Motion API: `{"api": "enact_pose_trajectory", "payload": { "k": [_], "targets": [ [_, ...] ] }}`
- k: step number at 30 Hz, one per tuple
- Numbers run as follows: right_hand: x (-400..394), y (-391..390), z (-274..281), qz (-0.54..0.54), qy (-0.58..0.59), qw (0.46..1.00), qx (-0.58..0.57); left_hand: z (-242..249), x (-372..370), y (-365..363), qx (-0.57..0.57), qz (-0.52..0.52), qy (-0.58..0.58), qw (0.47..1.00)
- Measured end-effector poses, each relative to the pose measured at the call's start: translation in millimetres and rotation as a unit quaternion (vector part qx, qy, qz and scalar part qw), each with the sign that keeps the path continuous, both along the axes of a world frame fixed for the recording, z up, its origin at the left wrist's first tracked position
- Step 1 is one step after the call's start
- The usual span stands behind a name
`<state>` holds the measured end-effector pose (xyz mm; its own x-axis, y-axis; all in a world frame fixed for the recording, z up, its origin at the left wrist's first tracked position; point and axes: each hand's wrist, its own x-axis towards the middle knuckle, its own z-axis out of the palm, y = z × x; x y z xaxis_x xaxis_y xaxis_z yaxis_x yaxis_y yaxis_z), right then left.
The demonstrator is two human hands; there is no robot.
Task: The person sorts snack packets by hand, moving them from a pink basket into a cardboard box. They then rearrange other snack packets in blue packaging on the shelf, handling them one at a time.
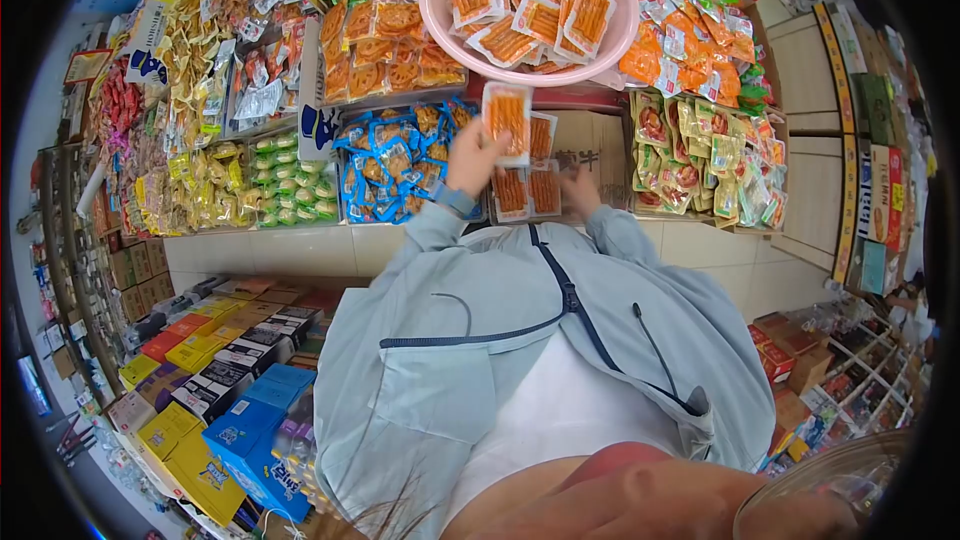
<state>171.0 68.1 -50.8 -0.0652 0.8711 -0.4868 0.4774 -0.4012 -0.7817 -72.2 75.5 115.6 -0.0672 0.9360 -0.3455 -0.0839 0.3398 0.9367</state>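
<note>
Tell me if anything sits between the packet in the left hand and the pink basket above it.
Nothing visible does. The left hand holds an orange snack packet just below the pink basket rim, with open space between them; the right hand is lower, among packets in the box.

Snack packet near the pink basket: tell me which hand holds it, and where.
The left hand holds the snack packet by its lower left edge, below the pink basket. The right hand rests in the box, holding nothing visible.

Pink basket [436,10], orange snack packets [507,118], blue-wrapped snacks [392,162].
</note>
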Motion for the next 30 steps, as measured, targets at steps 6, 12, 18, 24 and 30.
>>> {"api": "enact_pose_trajectory", "payload": {
  "k": [6,12,18,24,30],
  "targets": [
    [8,-37,-7,0.162,-0.168,0.971,0.047,76,-42,75,0.185,0.07,0.054,0.979],
    [-4,-38,21,0.224,-0.188,0.952,0.084,54,-67,143,0.252,0.116,0.482,0.831],
    [-8,-40,18,0.182,-0.164,0.961,0.128,19,-55,139,0.196,0.062,0.622,0.755],
    [-5,-26,16,0.156,-0.086,0.984,0.02,10,-48,139,0.114,0.068,0.637,0.759],
    [20,-10,19,0.015,0.106,0.994,0.007,7,-55,144,0.109,0.072,0.615,0.778]
  ]
}}
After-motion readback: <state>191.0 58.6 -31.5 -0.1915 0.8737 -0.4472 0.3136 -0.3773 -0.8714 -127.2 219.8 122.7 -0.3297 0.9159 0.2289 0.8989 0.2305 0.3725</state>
